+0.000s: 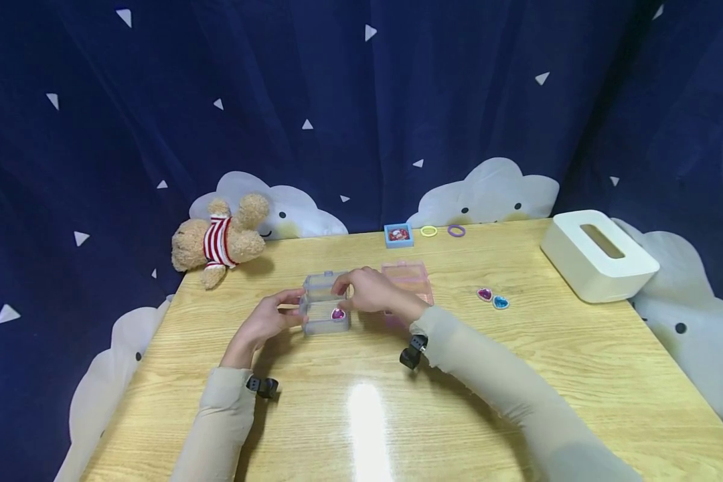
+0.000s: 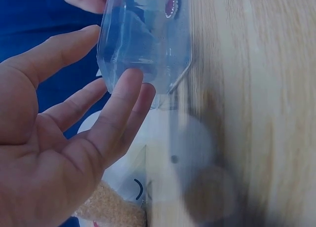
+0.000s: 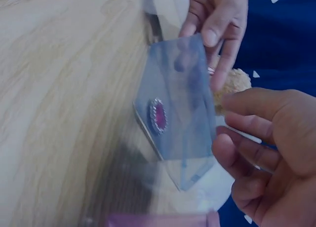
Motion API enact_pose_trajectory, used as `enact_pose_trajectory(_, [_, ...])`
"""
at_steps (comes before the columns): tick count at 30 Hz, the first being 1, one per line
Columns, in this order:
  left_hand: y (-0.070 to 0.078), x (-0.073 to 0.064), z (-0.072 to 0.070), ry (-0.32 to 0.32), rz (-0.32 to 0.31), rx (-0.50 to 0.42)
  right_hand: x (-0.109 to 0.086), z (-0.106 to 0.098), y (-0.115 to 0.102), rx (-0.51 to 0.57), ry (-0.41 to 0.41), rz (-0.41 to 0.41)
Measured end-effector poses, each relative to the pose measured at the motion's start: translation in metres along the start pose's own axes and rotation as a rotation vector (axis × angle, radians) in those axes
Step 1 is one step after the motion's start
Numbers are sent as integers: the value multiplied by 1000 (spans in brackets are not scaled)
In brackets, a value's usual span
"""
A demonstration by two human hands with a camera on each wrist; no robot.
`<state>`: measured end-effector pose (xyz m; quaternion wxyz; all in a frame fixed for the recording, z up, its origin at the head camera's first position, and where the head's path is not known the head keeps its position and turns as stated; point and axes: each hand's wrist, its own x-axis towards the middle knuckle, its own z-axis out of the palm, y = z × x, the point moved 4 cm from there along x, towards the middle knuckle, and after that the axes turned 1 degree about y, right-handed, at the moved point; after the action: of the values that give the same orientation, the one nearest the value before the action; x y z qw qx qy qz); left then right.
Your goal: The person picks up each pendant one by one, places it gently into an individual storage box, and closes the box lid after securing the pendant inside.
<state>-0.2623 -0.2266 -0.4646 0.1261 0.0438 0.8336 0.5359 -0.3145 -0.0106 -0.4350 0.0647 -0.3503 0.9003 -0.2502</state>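
A see-through bluish box (image 1: pixel 322 327) lies on the table with its lid (image 1: pixel 320 286) raised at the back. Inside it is a magenta heart gem (image 1: pixel 338 314) with a silvery beaded rim, seen through the wall in the right wrist view. At the box's left end is my left hand (image 1: pixel 268 318), fingers spread and fingertips right at the plastic. My right hand (image 1: pixel 370 289) hovers at the right end, fingers loosely bent and nothing between them. Beneath the right wrist, a clear pink box (image 1: pixel 406 271) with its lid up is partly hidden.
Right of the boxes lie a purple heart gem (image 1: pixel 485 294) and a blue heart gem (image 1: pixel 501 302). Toward the back are a small light-blue case (image 1: pixel 399 235), a yellow ring (image 1: pixel 429 231) and a purple ring (image 1: pixel 456 231). A teddy bear (image 1: pixel 217 241) and white tissue box (image 1: pixel 599 258) flank them.
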Motion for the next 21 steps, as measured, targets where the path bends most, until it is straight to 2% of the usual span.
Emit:
enact_pose_trajectory(4, [0,0,0,-4,-1,4,-7,-10,6,26,38,-23])
enact_pose_trajectory(10, [-1,0,1,-5,-7,43,-24,-30,21,43,82,24])
enact_pose_trajectory(21, [0,-1,1,-9,2,31,-60,-60,68,86,161,85])
